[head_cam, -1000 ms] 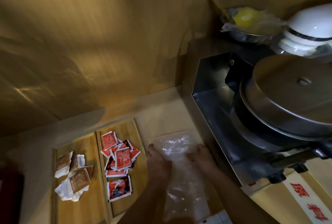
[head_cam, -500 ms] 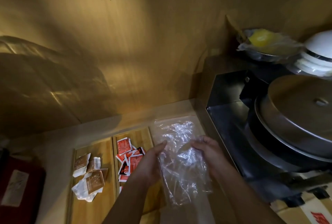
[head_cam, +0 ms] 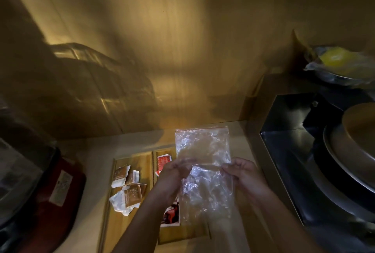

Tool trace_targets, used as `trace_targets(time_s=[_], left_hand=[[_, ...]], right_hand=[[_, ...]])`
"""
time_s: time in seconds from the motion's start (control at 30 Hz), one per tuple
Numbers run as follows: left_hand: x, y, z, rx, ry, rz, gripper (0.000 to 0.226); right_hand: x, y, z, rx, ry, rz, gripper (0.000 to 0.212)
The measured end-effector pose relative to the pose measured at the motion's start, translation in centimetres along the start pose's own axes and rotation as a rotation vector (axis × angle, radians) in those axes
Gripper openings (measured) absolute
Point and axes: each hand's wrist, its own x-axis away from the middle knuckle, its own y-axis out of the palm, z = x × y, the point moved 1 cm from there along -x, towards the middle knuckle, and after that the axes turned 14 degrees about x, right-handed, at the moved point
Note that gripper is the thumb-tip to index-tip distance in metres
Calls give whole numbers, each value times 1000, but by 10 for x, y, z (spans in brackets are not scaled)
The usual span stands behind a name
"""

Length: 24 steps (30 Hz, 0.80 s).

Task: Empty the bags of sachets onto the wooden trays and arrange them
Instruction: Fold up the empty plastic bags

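I'm looking at a dim, warm yellow frame, underexposed overall. Light is falling mostly on the wooden wall (head_cam: 182, 39) in a soft central patch, fading fast to dark corners. A big shadow is sitting on the wall's left side, with streaky reflections cutting through it. The clear bag (head_cam: 205, 171) is throwing white glare off its crinkles. Left hand (head_cam: 175, 173) is smearing with motion blur; right hand (head_cam: 246, 175) is reading a bit sharper. The red object (head_cam: 54, 192) at lower left is sinking into shadow, soft. The metal appliance (head_cam: 316, 161) at right is reading nearly black, with faint sheen. Wide-angle bending is showing at the edges. Fine detail on the sachets (head_cam: 129, 190) is mushy, print unreadable.
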Motion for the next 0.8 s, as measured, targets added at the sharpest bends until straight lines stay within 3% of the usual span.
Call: trace_targets(time_s=[0.37, 0.47, 0.67, 0.8], left_hand=[[12, -18, 9, 19, 70, 50, 18], [13, -17, 11, -23, 48, -26, 19], [16, -27, 16, -118, 71, -72, 26], [16, -35, 20, -111, 96, -106, 24]], right_hand=[[0, 10, -5, 116, -59, -64, 19], [1, 12, -6, 124, -57, -50, 24], [-2, 12, -3, 101, -75, -55, 6], [-2, 14, 2, 16, -51, -100, 18]])
